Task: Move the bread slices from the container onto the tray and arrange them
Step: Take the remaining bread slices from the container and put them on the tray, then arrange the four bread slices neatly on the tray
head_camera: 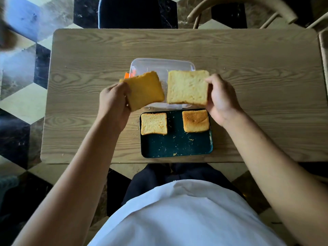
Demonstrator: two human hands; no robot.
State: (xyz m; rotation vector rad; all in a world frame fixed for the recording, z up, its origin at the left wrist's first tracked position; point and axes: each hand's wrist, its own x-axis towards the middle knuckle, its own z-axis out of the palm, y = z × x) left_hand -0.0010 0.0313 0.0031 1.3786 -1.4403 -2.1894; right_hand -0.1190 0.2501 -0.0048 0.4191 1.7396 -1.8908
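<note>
My left hand [113, 103] grips a golden bread slice [144, 90] by its left edge, held tilted above the clear plastic container [159, 65]. A paler bread slice [188, 87] is pinched at its right edge by my right hand [221, 98], also over the container. What else lies inside the container is hidden by both slices. Just in front lies the dark green tray [175, 146]. Two slices rest along its far edge, one at the left [154, 123] and a browner one at the right [195, 121]. Crumbs dot the tray's near half.
The wooden table [248, 68] stretches wide on both sides of the container. An orange bit [126, 75] shows at the container's left rim. A dark chair [133, 12] and a wooden chair [245, 8] stand beyond the far edge.
</note>
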